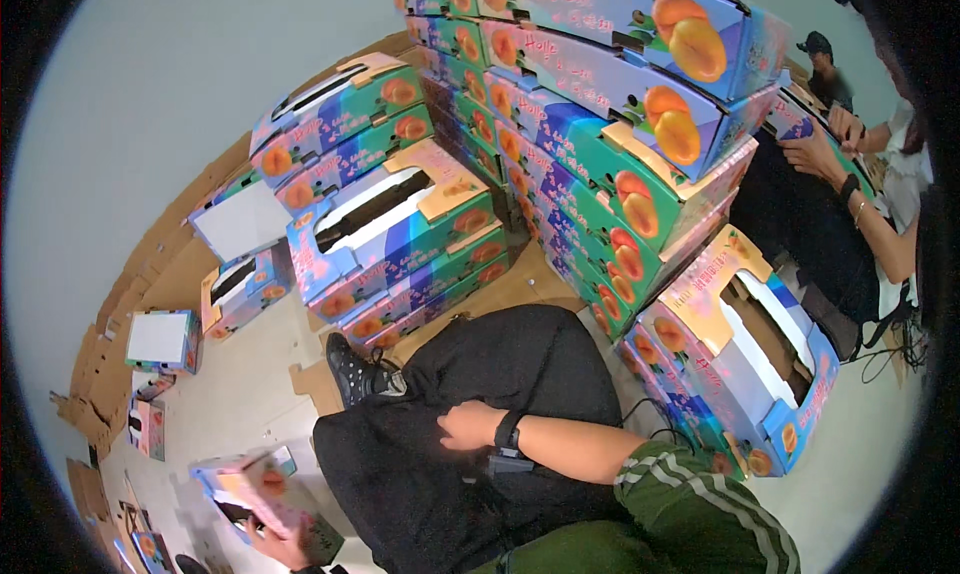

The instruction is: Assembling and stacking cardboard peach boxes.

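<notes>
left hand (280, 546) touching fruit-print box (272, 486) | right hand (470, 426) over black cloth (510, 364) | tall carton stack (600, 154) ahead

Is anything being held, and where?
The left hand is on a box, at its pink panel; blur hides whether it grips. The right hand shows nothing held.

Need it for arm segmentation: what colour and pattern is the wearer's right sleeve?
Green sleeve with pale stripes along it; shows best in the head view.

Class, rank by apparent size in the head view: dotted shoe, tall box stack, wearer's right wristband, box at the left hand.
1. Tall box stack
2. Handled box
3. Dotted shoe
4. Right wristband
</notes>
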A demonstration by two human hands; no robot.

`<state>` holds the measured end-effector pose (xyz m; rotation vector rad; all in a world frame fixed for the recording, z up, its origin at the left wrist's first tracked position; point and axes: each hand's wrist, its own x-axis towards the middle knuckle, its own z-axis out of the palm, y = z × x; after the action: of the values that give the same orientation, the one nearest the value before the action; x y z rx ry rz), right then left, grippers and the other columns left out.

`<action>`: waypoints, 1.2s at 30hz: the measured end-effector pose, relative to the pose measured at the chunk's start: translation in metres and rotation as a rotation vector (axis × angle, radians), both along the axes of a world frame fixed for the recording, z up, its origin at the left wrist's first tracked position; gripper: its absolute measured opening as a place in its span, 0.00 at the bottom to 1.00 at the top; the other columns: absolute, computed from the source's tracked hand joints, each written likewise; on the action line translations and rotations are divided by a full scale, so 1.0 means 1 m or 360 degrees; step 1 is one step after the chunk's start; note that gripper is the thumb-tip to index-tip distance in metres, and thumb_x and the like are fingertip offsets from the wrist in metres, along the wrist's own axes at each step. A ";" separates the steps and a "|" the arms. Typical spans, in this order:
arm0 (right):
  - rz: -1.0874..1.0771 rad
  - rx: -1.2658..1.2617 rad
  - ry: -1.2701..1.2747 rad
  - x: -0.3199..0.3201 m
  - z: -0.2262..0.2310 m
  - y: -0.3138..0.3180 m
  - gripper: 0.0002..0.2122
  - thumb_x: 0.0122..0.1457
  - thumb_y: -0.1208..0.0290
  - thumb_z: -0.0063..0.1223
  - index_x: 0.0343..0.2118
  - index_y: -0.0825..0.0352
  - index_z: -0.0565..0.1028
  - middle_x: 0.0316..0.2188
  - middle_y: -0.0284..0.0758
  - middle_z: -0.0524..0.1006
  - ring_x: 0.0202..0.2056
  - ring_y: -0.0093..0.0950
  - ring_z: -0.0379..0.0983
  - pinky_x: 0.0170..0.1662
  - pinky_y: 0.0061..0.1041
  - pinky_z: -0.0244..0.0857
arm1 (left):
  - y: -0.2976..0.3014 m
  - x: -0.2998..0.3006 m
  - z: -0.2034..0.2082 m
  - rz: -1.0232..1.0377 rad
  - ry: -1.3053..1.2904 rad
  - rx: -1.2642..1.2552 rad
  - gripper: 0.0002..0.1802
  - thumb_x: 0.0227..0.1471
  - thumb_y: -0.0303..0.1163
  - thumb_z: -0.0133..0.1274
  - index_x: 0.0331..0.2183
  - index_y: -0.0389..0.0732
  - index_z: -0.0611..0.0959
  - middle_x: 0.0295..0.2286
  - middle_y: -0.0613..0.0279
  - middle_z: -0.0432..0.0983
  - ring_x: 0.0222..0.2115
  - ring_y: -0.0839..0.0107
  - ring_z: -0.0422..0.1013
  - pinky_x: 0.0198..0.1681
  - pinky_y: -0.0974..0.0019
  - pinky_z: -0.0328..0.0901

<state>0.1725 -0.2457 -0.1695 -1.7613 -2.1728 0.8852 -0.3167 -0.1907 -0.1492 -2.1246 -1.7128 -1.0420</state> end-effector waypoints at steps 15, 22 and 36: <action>-0.0684 -0.0363 0.2868 -0.001 0.085 -0.071 0.39 0.56 0.61 0.64 0.64 0.63 0.51 0.57 0.35 0.63 0.56 0.27 0.63 0.59 0.32 0.60 | -0.027 0.339 0.171 -0.1139 0.0524 -0.0765 0.32 0.46 0.58 0.58 0.18 0.34 0.79 0.20 0.47 0.75 0.21 0.50 0.70 0.29 0.51 0.62; -0.1210 -0.0249 0.2358 0.005 0.090 -0.109 0.43 0.53 0.59 0.67 0.61 0.75 0.50 0.55 0.42 0.65 0.57 0.29 0.60 0.63 0.30 0.53 | -0.069 0.372 0.120 -0.1061 0.0578 -0.0558 0.18 0.55 0.41 0.53 0.23 0.35 0.79 0.23 0.50 0.72 0.30 0.53 0.70 0.37 0.55 0.61; -0.1186 0.0370 0.2366 0.026 0.109 -0.093 0.32 0.42 0.69 0.58 0.54 0.73 0.65 0.43 0.42 0.75 0.44 0.36 0.75 0.50 0.34 0.69 | -0.030 0.186 0.119 -0.0576 -0.0758 -0.0059 0.44 0.47 0.39 0.62 0.61 0.38 0.61 0.62 0.49 0.51 0.64 0.51 0.47 0.66 0.50 0.44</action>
<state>0.1990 -0.3391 -0.0605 -0.9602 -0.5698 1.0710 -0.1306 -0.2208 -0.0298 -2.4097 -1.5551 -1.7469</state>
